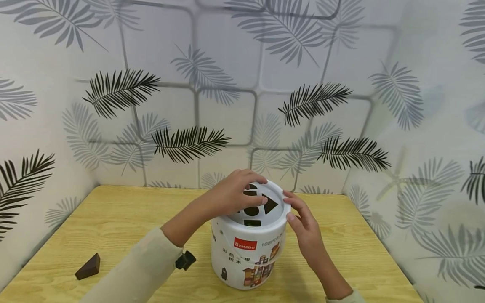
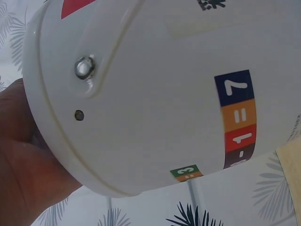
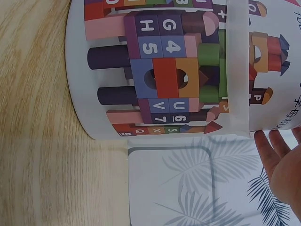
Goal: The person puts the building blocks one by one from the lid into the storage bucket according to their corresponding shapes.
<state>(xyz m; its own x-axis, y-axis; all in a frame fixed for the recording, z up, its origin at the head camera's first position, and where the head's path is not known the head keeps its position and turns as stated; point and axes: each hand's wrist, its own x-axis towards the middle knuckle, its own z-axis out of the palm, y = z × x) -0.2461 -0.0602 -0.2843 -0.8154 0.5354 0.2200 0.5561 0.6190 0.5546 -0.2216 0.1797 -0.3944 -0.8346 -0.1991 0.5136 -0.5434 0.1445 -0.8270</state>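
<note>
A white toy-block bucket (image 1: 246,252) with a red label and printed block pictures stands upright on the table. Its white lid (image 1: 261,221) has dark shaped holes, a triangle among them. Across the lid's left part lies my left hand (image 1: 236,193), its thumb over the holes and a finger reaching the far rim; part of the lid is hidden under it. On the right, my right hand (image 1: 305,223) touches the rim with spread fingers and thumb. The right wrist view shows those fingers (image 3: 268,153) against the bucket's upper side.
A dark brown block (image 1: 89,267) lies on the wooden table (image 1: 151,206) at the left front. A patterned leaf-print wall (image 1: 227,113) rises behind the table's far edge. A white handle (image 2: 108,52) is fixed to the bucket's side with a metal rivet.
</note>
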